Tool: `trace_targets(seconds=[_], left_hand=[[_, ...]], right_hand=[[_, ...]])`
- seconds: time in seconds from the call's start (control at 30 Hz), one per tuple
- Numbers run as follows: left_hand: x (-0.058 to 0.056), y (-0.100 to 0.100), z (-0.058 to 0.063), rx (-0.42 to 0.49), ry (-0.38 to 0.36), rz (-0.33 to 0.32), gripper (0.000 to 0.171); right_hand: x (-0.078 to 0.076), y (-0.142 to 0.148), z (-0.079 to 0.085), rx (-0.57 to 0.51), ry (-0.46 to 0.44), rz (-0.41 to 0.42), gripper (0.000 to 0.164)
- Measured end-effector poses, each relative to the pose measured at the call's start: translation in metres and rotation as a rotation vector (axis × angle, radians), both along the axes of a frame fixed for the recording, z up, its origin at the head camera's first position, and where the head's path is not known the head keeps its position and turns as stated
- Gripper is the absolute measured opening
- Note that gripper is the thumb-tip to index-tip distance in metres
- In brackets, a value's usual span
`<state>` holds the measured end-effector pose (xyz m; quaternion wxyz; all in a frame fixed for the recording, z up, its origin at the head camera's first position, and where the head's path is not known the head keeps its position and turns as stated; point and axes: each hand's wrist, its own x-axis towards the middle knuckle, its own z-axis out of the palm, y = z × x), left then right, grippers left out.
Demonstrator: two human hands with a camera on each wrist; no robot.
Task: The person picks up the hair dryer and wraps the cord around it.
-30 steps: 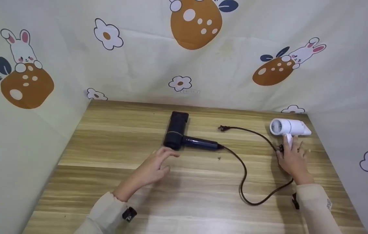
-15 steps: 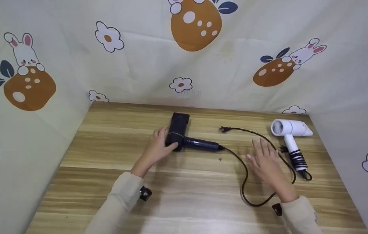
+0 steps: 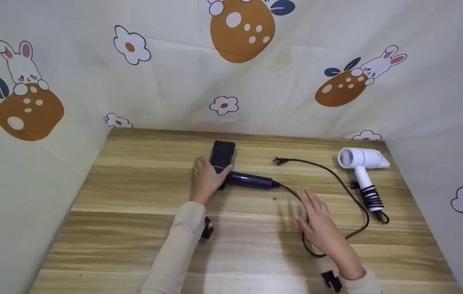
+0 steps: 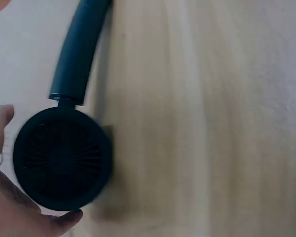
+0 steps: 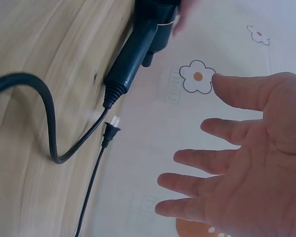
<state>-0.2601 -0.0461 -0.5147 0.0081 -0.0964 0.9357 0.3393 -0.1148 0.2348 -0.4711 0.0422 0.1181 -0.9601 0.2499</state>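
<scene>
The barrel of the dark hair dryer point(image 3: 251, 180) is held by the left hand point(image 3: 208, 178), its grip partly closed, with thumb and fingers placed on opposite sides. The dryer is laid on the table point(image 3: 133, 183), its handle pointed to the right. The right hand point(image 3: 320, 229) is held above the dryer's cord point(image 3: 339, 179), fingers spread and nothing held in its grip. Near the table's far right corner, a white hair dryer point(image 3: 363, 158) is seen, a black cord point(image 3: 372, 198) wound around its handle.
</scene>
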Motion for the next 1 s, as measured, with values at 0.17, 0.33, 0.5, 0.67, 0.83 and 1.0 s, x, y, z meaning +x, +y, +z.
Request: trace_targets(seconds=[0.17,0.33,0.5,0.67,0.83,1.0], left_hand=[[0.005,0.001,-0.004,0.021,0.033,-0.001,0.084],[0.013,0.000,-0.004,0.015,0.073,-0.008,0.068],[0.022,-0.001,-0.010,0.043,0.147,0.001,0.072],[0.031,-0.004,-0.016,0.187,0.211,0.028,0.087],[0.039,-0.013,-0.020,0.289,0.200,0.041,0.086],[0.046,-0.024,-0.024,0.354,0.212,0.043,0.080]], right_hand=[[0.010,0.002,-0.006,-0.061,-0.015,-0.028,0.057],[0.017,0.006,-0.014,-0.112,-0.041,-0.051,0.054],[0.021,0.009,-0.020,-0.146,-0.081,-0.059,0.054],[0.021,0.009,-0.018,-0.184,-0.089,-0.051,0.054],[0.016,0.007,-0.018,-0.219,-0.095,-0.032,0.055],[0.006,-0.001,-0.020,-0.255,-0.102,-0.016,0.057]])
